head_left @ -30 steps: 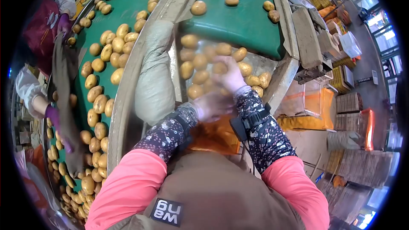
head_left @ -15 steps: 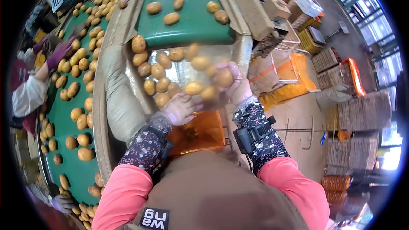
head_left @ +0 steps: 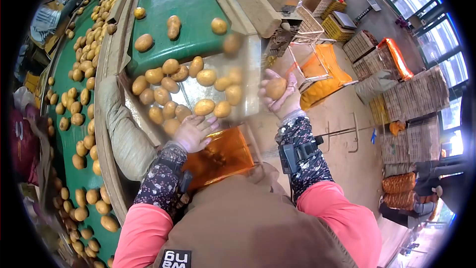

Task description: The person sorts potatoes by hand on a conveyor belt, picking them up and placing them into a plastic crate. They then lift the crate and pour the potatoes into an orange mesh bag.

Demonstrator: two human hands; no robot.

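My right hand is raised to the right of the metal chute and is closed around one potato. My left hand lies with fingers spread at the chute's near edge, touching the nearest potatoes in the pile. Several potatoes cover the chute. Just below my left hand hangs an orange mesh bag, its mouth under the chute's lip. More potatoes ride the green belt feeding the chute.
A second green belt with several potatoes runs along the left, with other people's arms beside it. A padded sack lies between belt and chute. An orange bag on a metal frame, crates and filled sacks stand on the floor at right.
My right hand has lifted off the pile and swung right, away from the chute, with one potato in it. My left hand has stayed at the chute's near edge.
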